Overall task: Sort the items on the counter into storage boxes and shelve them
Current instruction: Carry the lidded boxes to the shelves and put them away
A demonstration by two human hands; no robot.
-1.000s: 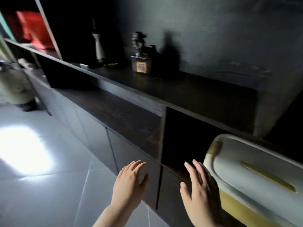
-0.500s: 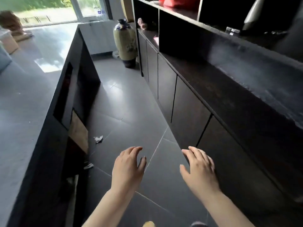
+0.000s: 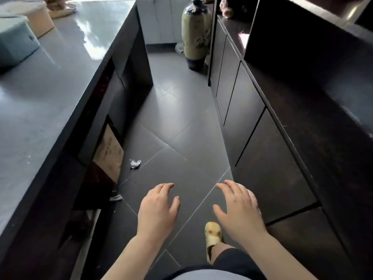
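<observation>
My left hand [image 3: 157, 211] and my right hand [image 3: 238, 209] hang palm down over the dark tiled floor, fingers apart, holding nothing. The grey counter [image 3: 46, 93] runs along the left. At its far left end stand a light blue storage box [image 3: 15, 43] and a beige box [image 3: 40, 21] behind it. The dark shelf unit [image 3: 302, 110] with closed cabinet doors [image 3: 242, 126] lines the right side. No loose items show on the counter.
A narrow aisle of dark tiles [image 3: 177, 122] runs between counter and shelf unit. A tall ceramic vase [image 3: 194, 31] stands at its far end. A cardboard box [image 3: 109, 152] sits under the counter, crumpled paper [image 3: 134, 163] on the floor. My yellow slipper [image 3: 213, 233] is below my right hand.
My view has swung left, away from the shelf with the white and yellow box, to look down the aisle. Both hands stayed open in front of me. The counter boxes have come into view.
</observation>
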